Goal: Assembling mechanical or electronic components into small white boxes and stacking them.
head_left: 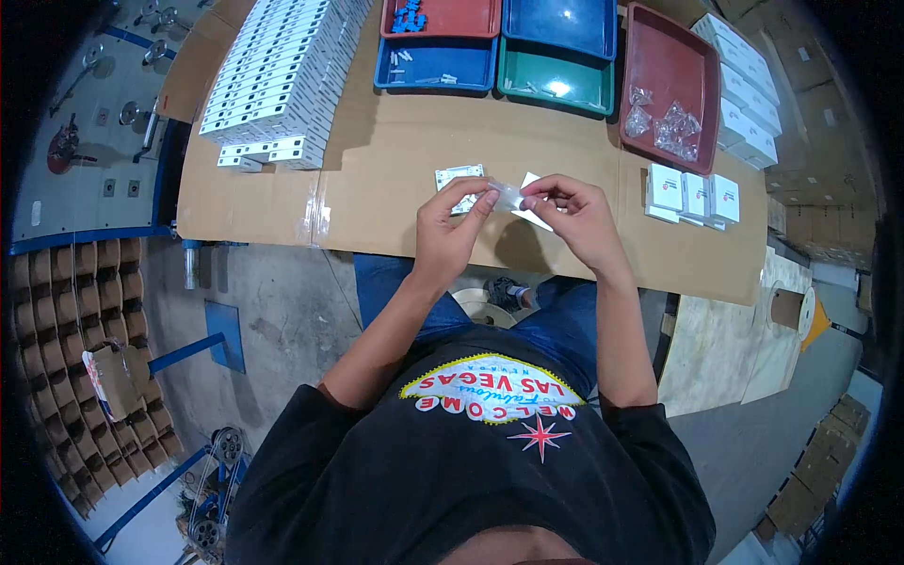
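Note:
A small clear plastic bag (507,196) is stretched between my two hands above the table's near edge. The fingers of my left hand (450,224) pinch its left end. At its right end, the thumb and fingertips of my right hand (579,218) close on the plastic. What the bag contains is too small to make out. Just beyond my left fingers lies a white flat piece with dark markings (459,175), partly covered by the hand. A white card or sheet (533,217) lies on the cardboard behind my right fingers, partly hidden.
Stacked white boxes (282,71) rise at the table's left. Blue, green and red trays line the back; one red tray (664,56) holds clear bags (678,130). Small white boxes (695,196) sit at right, with larger white packs (746,94) behind. Cardboard (377,202) covers the tabletop.

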Action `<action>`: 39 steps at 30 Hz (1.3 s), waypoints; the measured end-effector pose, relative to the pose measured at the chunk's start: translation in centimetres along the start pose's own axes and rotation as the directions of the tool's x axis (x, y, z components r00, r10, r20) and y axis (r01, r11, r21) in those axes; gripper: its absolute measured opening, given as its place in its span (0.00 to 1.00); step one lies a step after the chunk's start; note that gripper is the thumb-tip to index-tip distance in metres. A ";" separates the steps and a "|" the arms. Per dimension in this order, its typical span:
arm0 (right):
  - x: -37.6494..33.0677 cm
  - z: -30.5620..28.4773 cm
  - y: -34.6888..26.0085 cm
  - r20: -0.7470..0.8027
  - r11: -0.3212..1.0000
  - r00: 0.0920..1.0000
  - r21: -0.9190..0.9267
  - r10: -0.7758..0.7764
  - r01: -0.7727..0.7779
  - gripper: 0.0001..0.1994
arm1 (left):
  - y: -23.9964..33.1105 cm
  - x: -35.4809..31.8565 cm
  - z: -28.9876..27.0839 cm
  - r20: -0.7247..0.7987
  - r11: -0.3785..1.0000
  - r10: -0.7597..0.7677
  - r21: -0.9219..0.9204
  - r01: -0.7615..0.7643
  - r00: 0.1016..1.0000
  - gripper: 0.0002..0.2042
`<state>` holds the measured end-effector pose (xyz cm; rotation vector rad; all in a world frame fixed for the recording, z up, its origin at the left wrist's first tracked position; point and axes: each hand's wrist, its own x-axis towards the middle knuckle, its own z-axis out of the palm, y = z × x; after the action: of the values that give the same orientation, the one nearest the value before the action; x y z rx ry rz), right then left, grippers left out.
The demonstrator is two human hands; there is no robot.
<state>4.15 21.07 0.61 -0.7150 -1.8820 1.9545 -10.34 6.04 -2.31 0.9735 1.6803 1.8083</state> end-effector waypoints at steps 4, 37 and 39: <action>-0.3 0.1 -0.2 -0.007 1.000 1.000 -0.031 0.001 -0.001 0.06 | 1.7 -0.1 0.2 0.000 0.999 -0.037 0.014 0.037 0.999 0.08; -3.7 3.3 -1.4 -0.006 0.939 0.986 -0.305 -0.167 0.158 0.07 | 1.4 -3.2 -1.0 -0.006 0.996 -0.073 0.050 0.073 0.997 0.05; -3.7 3.5 -1.1 -0.018 0.948 0.987 -0.281 -0.162 0.151 0.07 | 1.5 -3.2 -1.0 0.010 0.997 -0.066 0.030 0.065 0.998 0.05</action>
<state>5.03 16.17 2.19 -0.6525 -2.1434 1.5839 -8.93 2.77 -1.33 0.9283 1.7168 1.7370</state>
